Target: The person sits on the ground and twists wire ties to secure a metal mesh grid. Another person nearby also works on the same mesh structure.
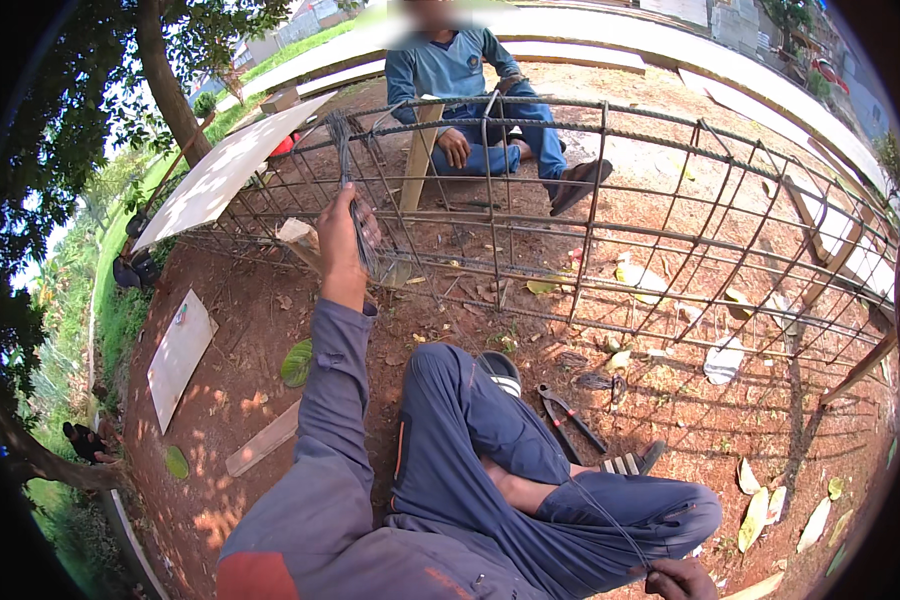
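My left hand (pixel 342 243) reaches up to the near side of a long rebar cage (pixel 590 222). Its fingers are closed round a bundle of thin grey tie wire (pixel 340 140), which reaches up to the cage's top bar. At the lower right, my right hand (pixel 682 580) is closed on the end of a single dark wire (pixel 610 515) that crosses my bent leg. Red-handled pincers (pixel 568 420) lie on the soil just beyond my legs, near a striped sandal (pixel 635 462).
A person in blue (pixel 460 80) sits beyond the cage. Wooden posts (pixel 417 160) support it. A pale board (pixel 232 165) leans at its left end; another board (pixel 181 355) and a plank (pixel 265 440) lie on the soil. Dark wire coils (pixel 600 382) lie near the pincers.
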`<action>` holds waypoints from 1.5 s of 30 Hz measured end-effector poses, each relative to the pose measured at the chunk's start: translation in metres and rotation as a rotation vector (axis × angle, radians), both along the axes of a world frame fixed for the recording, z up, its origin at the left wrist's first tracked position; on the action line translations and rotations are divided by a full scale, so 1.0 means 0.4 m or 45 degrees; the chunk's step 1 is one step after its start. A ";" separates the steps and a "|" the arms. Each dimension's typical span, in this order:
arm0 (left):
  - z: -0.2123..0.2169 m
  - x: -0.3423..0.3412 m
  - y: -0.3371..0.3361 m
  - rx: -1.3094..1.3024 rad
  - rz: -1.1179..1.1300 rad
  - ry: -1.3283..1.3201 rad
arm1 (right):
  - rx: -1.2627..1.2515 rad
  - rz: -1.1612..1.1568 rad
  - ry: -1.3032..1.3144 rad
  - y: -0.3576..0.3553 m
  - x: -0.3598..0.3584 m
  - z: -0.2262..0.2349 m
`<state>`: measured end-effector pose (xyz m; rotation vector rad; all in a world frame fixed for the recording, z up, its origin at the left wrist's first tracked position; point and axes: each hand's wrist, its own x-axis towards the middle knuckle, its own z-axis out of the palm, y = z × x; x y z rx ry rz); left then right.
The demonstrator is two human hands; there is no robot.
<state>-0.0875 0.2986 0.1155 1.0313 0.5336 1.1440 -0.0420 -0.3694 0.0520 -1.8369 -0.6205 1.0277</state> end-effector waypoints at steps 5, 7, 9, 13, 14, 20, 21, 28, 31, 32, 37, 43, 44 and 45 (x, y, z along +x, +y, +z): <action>0.012 0.035 -0.050 0.010 0.018 0.038 | -0.128 0.060 0.048 -0.078 -0.038 0.069; 0.012 0.045 -0.016 0.021 0.022 0.038 | -0.058 -0.066 0.013 -0.111 -0.082 0.053; 0.022 0.029 0.006 0.012 0.008 0.040 | 0.107 -0.043 -0.384 -0.158 -0.091 0.064; 0.026 0.064 0.003 0.010 -0.016 0.031 | -0.429 -0.407 0.308 -0.512 -0.137 -0.050; 0.019 0.064 0.006 0.009 -0.013 0.046 | -0.494 -0.475 0.342 -0.513 -0.155 -0.013; 0.029 0.023 0.063 0.039 -0.091 0.115 | -0.455 -1.117 0.079 -0.482 -0.207 0.059; 0.044 0.019 0.060 0.038 -0.116 0.140 | -0.426 -1.277 0.029 -0.492 -0.213 0.052; 0.045 -0.047 0.060 0.017 -0.401 0.147 | 0.198 -2.374 -0.562 -0.659 -0.264 0.049; -0.037 -0.104 0.033 0.010 -0.541 -0.010 | 0.678 -2.453 -0.679 -0.755 -0.292 0.054; -0.091 -0.127 0.037 -0.032 -0.426 -0.021 | 0.761 -2.419 -0.649 -0.783 -0.299 0.056; -0.344 -0.108 -0.269 -0.252 -0.075 0.432 | -0.528 -1.939 -0.809 -0.761 -0.293 0.109; -0.307 0.039 -0.755 0.237 -1.053 0.675 | -1.771 -0.975 -1.366 -0.385 -0.248 0.363; -0.272 0.065 -0.815 0.605 -1.185 0.546 | -1.790 -0.860 -1.336 -0.337 -0.225 0.384; -0.237 0.090 -0.877 0.969 -1.298 0.383 | -1.813 -0.743 -1.302 -0.292 -0.208 0.413</action>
